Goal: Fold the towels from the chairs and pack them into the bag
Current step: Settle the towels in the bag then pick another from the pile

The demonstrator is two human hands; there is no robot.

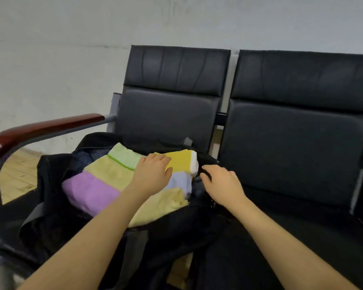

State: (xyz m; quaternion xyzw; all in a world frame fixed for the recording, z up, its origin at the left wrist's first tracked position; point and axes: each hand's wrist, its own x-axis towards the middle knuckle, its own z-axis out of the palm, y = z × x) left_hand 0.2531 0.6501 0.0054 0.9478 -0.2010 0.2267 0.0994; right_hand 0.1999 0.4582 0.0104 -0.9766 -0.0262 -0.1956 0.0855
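- The black bag (57, 208) is lying open on the left chair seat (6, 222), its long axis running from near left to far right.
- Folded towels (105, 174) are filling its opening.
- The left hand (153, 172) is pressing flat, fingers straight, on the towels.
- The right hand (222, 183) is curling its fingers over the bag's right rim.
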